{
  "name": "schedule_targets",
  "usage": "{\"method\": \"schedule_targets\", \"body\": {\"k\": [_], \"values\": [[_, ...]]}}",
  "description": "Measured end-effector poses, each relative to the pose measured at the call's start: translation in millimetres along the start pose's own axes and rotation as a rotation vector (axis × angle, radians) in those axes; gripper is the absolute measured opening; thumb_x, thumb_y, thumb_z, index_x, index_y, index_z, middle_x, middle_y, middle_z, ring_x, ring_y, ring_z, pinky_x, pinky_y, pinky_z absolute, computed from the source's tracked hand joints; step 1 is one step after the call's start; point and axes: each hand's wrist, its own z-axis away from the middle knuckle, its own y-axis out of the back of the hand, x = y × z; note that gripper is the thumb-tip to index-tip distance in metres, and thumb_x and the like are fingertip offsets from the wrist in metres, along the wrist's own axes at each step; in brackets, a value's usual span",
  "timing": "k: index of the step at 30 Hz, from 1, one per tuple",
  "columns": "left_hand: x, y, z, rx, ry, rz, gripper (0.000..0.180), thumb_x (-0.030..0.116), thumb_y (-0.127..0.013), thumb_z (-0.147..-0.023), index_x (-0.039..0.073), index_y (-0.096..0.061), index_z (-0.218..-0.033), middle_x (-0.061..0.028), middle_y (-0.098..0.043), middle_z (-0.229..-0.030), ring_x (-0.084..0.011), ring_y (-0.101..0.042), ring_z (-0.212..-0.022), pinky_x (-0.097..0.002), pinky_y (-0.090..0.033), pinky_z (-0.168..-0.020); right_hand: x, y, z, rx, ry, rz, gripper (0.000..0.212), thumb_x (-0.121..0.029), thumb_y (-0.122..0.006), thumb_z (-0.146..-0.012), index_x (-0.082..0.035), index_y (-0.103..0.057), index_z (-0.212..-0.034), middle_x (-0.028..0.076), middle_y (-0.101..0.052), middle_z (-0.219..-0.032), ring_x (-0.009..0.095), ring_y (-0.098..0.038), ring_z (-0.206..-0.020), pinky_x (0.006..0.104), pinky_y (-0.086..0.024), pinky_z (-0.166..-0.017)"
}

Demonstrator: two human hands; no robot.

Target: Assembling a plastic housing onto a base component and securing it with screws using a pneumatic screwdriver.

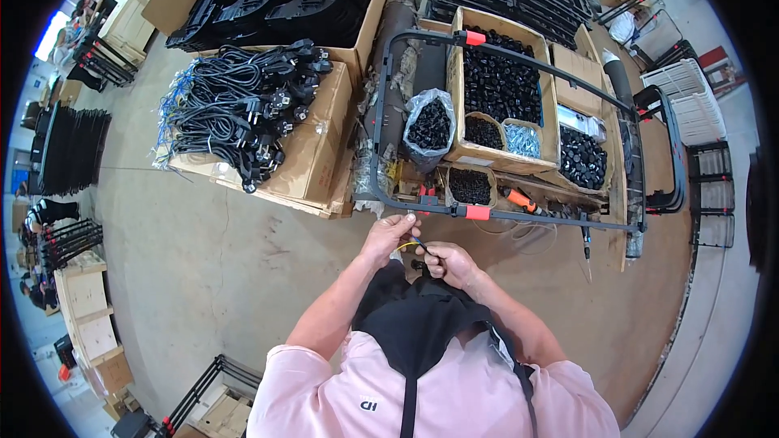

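Both hands pinch a thin wire point(415, 245), left hand point(389, 233) and right hand point(451, 263); it looks light and floppy, best gripped near its ends.

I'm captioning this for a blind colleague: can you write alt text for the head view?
Seen from above, a person's left hand and right hand pinch a thin wire beside a black tubular frame lying across cardboard boxes of black plastic parts; coiled black power cords lie left.

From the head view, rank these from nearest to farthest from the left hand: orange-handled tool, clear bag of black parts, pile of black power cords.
1. Orange-handled tool: right of the left hand, just beyond the frame bar.
2. Clear bag of black parts: straight ahead.
3. Pile of black power cords: far ahead-left, on cartons.
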Motion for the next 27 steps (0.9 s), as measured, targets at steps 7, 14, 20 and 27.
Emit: {"method": "schedule_targets", "body": {"k": [7,14,20,27], "values": [[-4.3,-10.5,1.7,0.019,-0.197,-0.062,0.030,0.025,-0.058,-0.111,0.001,-0.073,-0.120,0.0041,-0.060,-0.087,-0.0071,-0.051,-0.078,-0.0232,-0.046,-0.074,0.0,-6.6,-2.9,-0.001,0.034,-0.038,0.025,-0.021,-0.051,-0.110,0.000,-0.064,-0.117,-0.005,-0.047,-0.074,0.007,-0.040,-0.059,0.0238,-0.034,-0.055],[-3.8,-2.8,-4.1,0.065,-0.047,-0.027,0.027,0.023,-0.059,-0.110,0.002,-0.074,-0.118,0.0051,-0.059,-0.085,-0.0063,-0.050,-0.076,-0.0228,-0.044,-0.070,-0.3,-13.0,-7.7,0.014,0.043,-0.037,0.025,-0.021,-0.052,-0.109,0.000,-0.065,-0.116,-0.005,-0.047,-0.075,0.007,-0.040,-0.061,0.0243,-0.034,-0.056],[-13.5,-11.3,-2.9,0.218,-0.225,-0.039,0.022,0.020,-0.068,-0.105,0.001,-0.076,-0.111,0.0027,-0.064,-0.084,-0.0056,-0.056,-0.075,-0.0232,-0.046,-0.065,-2.7,-18.1,-14.0,-0.014,0.060,0.015,0.024,-0.021,-0.053,-0.109,0.000,-0.064,-0.114,-0.005,-0.046,-0.076,0.007,-0.040,-0.063,0.0241,-0.034,-0.057],[-0.8,-28.3,4.6,0.366,-0.146,-0.003,0.022,0.023,-0.070,-0.102,0.002,-0.078,-0.101,0.0048,-0.063,-0.081,-0.0035,-0.055,-0.068,-0.0214,-0.045,-0.054,2.4,-19.3,-23.9,0.018,0.060,0.007,0.025,-0.019,-0.054,-0.107,0.001,-0.065,-0.114,-0.004,-0.047,-0.077,0.008,-0.040,-0.064,0.0242,-0.034,-0.058]]}}
